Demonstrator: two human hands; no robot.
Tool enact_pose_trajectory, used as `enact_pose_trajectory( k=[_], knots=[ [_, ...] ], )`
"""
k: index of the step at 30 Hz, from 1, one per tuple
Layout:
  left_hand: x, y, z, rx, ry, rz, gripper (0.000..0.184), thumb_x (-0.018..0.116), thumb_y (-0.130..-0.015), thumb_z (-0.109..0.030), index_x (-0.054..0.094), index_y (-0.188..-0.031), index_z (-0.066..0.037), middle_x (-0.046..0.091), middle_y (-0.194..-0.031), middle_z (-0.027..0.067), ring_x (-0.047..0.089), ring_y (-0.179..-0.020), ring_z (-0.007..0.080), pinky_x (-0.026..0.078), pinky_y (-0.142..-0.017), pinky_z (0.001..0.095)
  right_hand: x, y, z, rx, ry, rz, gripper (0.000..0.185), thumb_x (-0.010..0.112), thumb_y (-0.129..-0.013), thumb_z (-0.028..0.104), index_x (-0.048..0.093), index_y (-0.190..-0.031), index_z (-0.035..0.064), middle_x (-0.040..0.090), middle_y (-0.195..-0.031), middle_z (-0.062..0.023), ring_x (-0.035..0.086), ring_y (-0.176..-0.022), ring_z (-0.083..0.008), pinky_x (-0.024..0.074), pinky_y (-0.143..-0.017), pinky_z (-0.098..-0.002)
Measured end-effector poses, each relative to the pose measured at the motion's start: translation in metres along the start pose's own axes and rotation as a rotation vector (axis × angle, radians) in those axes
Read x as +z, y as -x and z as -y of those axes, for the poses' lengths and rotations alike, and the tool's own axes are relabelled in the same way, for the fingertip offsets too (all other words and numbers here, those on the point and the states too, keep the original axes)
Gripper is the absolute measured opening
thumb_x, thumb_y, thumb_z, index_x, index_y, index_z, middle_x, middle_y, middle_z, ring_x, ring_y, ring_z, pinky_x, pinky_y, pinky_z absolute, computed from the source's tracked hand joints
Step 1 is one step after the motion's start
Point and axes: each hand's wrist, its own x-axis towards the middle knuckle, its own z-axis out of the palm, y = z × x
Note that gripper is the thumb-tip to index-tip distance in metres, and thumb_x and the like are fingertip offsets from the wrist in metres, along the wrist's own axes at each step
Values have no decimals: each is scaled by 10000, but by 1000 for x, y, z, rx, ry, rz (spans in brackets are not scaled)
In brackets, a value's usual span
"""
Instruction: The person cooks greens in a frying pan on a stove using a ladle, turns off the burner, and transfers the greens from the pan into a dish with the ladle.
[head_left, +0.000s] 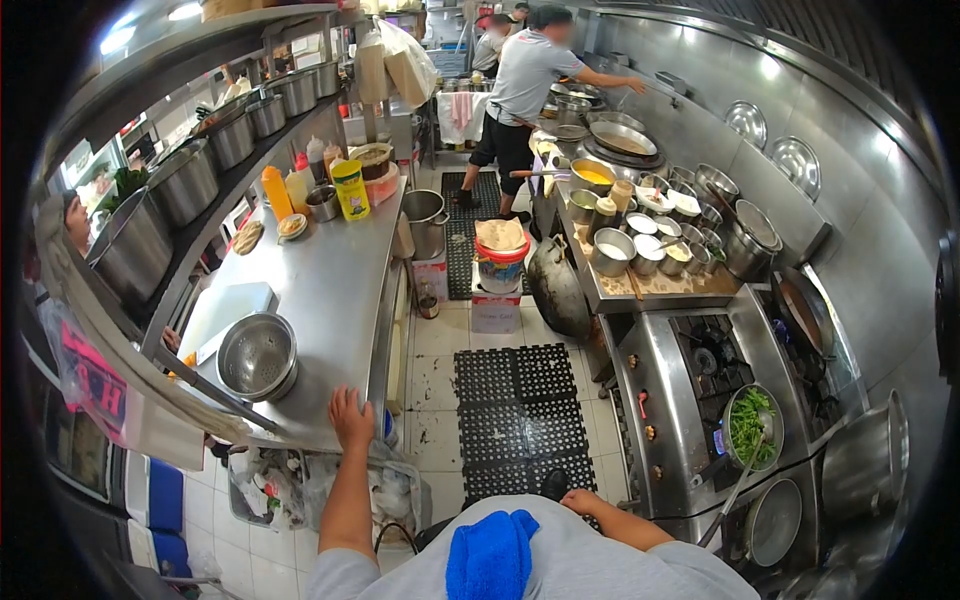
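My left hand (351, 418) rests on the near edge of the steel counter (345, 300), fingers spread and holding nothing. Left of it on the counter is a metal colander (257, 357), beside a cutting board (228, 308). My right hand (582, 502) hangs low in front of my body, its fingers curled; whether anything is in them is too small to tell. To its right, a pan of green vegetables (754, 428) sits on the stove, with a long handle pointing toward me. A blue cloth (492, 556) lies against my chest.
A co-worker (530, 80) reaches over the far right cooking line. Black mats (520, 410) cover part of the aisle floor, where a red-rimmed bucket (501, 266) stands on a box. A blackened wok (558, 287) leans by the right counter. Pots line the left shelf (240, 150).
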Motion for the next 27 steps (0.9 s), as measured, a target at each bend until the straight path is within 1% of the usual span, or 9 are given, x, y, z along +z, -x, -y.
enact_pose_trajectory(
  k=[2, 9, 14, 18, 20, 24, 26, 27],
  knots=[
    [1, 0, 0, 10, 0, -19, 387, 615, -788, -223, 581, -1140, -65, 459, -1313, 132, 369, -1280, 316, 248, -1086, 469, 0, 0, -1, -25, 22, -4, 342, 569, -844, 425, 689, -918, 114, 689, -731, -46, 653, -687, -180, 501, -684, -328],
    [1, 1, 0, 29, 16, -32, 384, 613, -785, -212, 573, -1135, -61, 460, -1308, 136, 368, -1272, 315, 243, -1089, 459, 0, 0, 0, -13, -15, 4, 336, 583, -842, 413, 690, -927, 106, 689, -728, -55, 651, -663, -178, 502, -648, -336],
    [2, 1, 1, 4, -12, -8, 380, 618, -787, -211, 572, -1135, -64, 457, -1313, 134, 362, -1277, 310, 241, -1091, 460, -3, 5, 7, 81, -81, 21, 345, 585, -844, 420, 686, -911, 97, 687, -723, -59, 641, -628, -176, 500, -631, -332],
    [3, 3, 3, 3, -8, -19, 382, 620, -787, -212, 573, -1137, -66, 454, -1316, 133, 361, -1280, 308, 241, -1090, 463, -4, 6, 8, 81, -67, 25, 341, 581, -846, 412, 681, -897, 91, 682, -709, -58, 634, -610, -174, 498, -605, -329],
    [4, 3, 4, -11, -12, 9, 393, 605, -804, -225, 564, -1164, -74, 435, -1344, 126, 341, -1304, 298, 226, -1100, 473, -3, 3, 6, 24, -26, 17, 337, 577, -850, 403, 677, -884, 83, 675, -695, -55, 628, -602, -176, 494, -589, -322],
    [3, 4, 5, -7, -5, -5, 389, 614, -800, -223, 567, -1157, -77, 439, -1342, 125, 342, -1305, 300, 231, -1097, 475, 1, 0, 2, -11, -33, 11, 338, 573, -852, 395, 676, -890, 75, 673, -696, -60, 626, -609, -179, 494, -595, -323],
    [0, 2, 1, 0, -1, -14, 381, 607, -797, -229, 575, -1142, -69, 446, -1331, 125, 352, -1292, 311, 230, -1097, 470, 1, -2, 4, 85, -106, 61, 339, 565, -859, 383, 679, -910, 68, 678, -721, -76, 630, -633, -192, 498, -622, -341],
    [1, 5, 2, -6, 5, -30, 381, 607, -797, -229, 575, -1142, -69, 446, -1331, 125, 352, -1292, 311, 230, -1097, 470, -1, -2, 0, -27, -42, 31, 339, 559, -866, 370, 679, -942, 62, 679, -741, -92, 633, -643, -201, 500, -630, -348]
  ],
)
